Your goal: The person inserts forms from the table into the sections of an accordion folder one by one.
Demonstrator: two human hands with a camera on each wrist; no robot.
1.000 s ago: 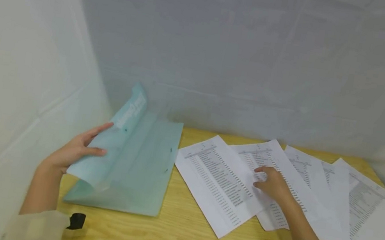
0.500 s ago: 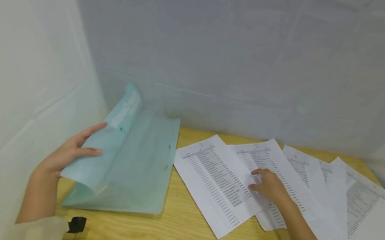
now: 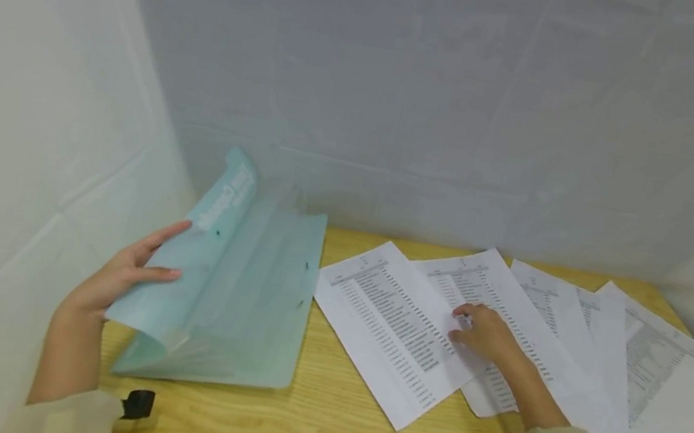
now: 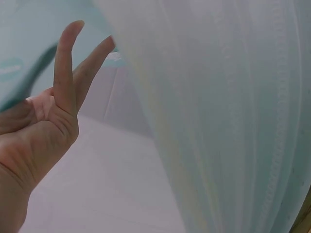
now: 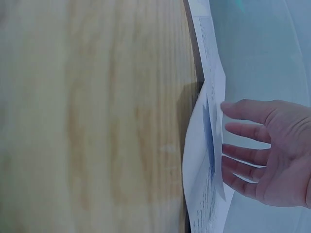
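On the table, hands unmoved: left hand [image 3: 121, 278] holds folder cover [image 3: 193, 253] raised, right hand [image 3: 483, 332] flat on papers [image 3: 397, 329].

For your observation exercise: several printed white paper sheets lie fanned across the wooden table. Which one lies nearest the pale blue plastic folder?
The leftmost printed white paper sheet: its left corner nearly reaches the pale blue plastic folder, and it overlaps the others.

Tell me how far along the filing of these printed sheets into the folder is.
Early. Done: the translucent light-blue plastic folder lies open on the wooden table, its front cover lifted by the left hand. In hand: the right hand rests on the fanned white printed sheets. Left: all sheets are outside the folder; none appears filed.
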